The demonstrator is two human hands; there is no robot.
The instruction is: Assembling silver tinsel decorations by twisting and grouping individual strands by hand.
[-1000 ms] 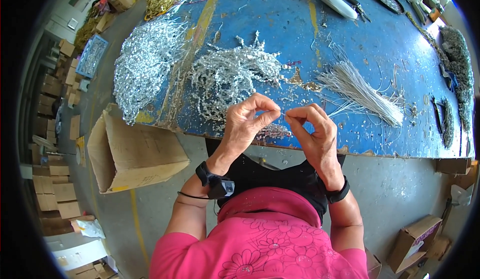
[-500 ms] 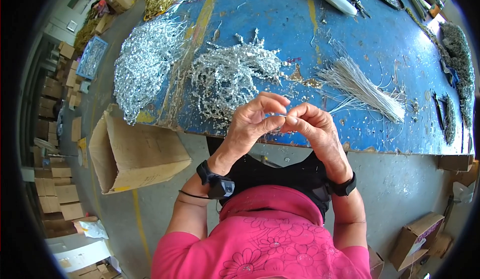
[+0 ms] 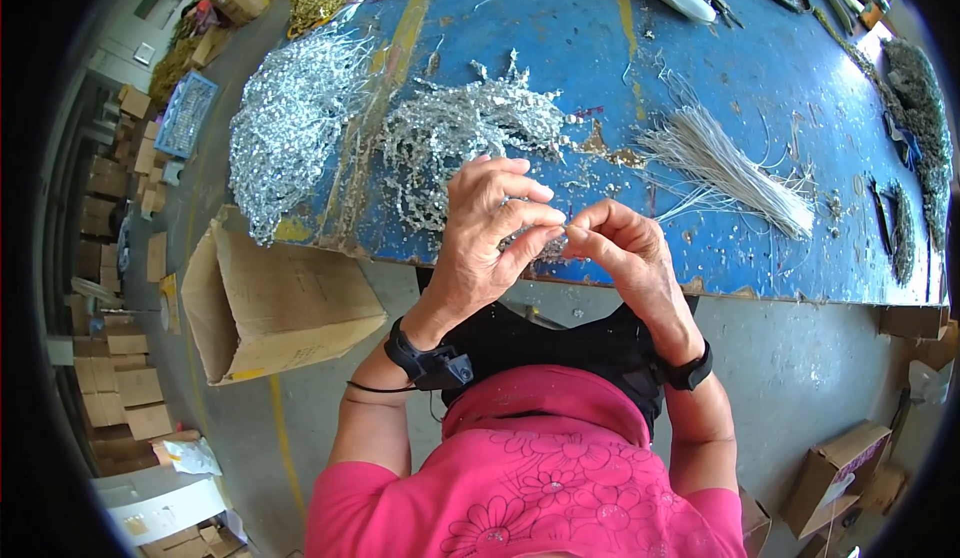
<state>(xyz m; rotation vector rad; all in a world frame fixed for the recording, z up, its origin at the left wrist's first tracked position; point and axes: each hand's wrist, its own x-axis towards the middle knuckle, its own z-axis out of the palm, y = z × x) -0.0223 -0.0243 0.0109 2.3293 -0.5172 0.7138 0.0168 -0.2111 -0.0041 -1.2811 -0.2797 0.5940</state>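
My left hand (image 3: 487, 233) and my right hand (image 3: 622, 253) meet fingertip to fingertip at the near edge of a blue worktable (image 3: 560, 48). Between them they pinch a small silver glittery sprig (image 3: 545, 245), mostly hidden by the fingers. Just beyond my left hand lies a pile of silver glitter sprigs (image 3: 455, 133). A bundle of thin white wires (image 3: 725, 168) lies on the table beyond my right hand.
A larger heap of silver tinsel (image 3: 290, 118) hangs over the table's left corner. An open cardboard box (image 3: 270, 298) stands on the floor below it. Dark green garlands (image 3: 915, 93) and tools lie at the table's far right. Stacked cartons line the left wall; small boxes (image 3: 835, 473) sit lower right.
My hands were slightly apart a second ago; they have come together and shifted a little toward me, fingertips now touching around the sprig.
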